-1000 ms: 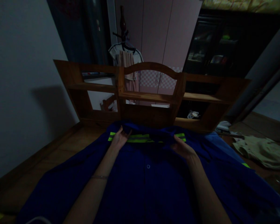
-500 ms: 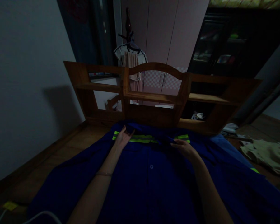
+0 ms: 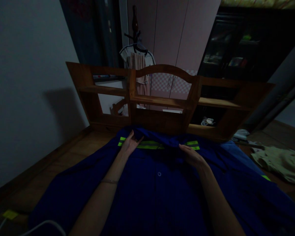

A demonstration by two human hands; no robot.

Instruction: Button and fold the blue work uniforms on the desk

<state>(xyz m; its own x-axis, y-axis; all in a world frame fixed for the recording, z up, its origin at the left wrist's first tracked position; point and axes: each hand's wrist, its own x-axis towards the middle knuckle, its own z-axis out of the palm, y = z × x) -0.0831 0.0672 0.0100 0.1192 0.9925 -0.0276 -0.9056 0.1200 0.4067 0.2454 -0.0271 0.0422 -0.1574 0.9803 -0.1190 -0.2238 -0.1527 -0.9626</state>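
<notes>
A dark blue work jacket [image 3: 142, 186] with yellow-green and grey reflective strips lies spread out, its front facing up and its collar [image 3: 157, 135] at the far end. One pale button shows below the strip. My left hand [image 3: 130, 146] rests by the left side of the collar, thumb and fingers apart; some fingertips are partly hidden against the cloth. On the other side, my right hand [image 3: 192, 155] has its fingers pressed together on the collar's right edge. Dim light hides the folds between the hands.
Behind the collar stands a wooden headboard [image 3: 162, 104] with open shelves. Beyond it are a clothes rack [image 3: 135, 24] with hanging garments and a pink wardrobe [image 3: 169, 36]. A wall [image 3: 27, 82] is at left; light-coloured clothing [image 3: 280, 162] lies at right. A white cable [image 3: 46, 223] curves at lower left.
My right hand has shifted slightly left and up along the collar, and the collar cloth near it has moved a little. My left hand's thumb and fingers are spread slightly wider.
</notes>
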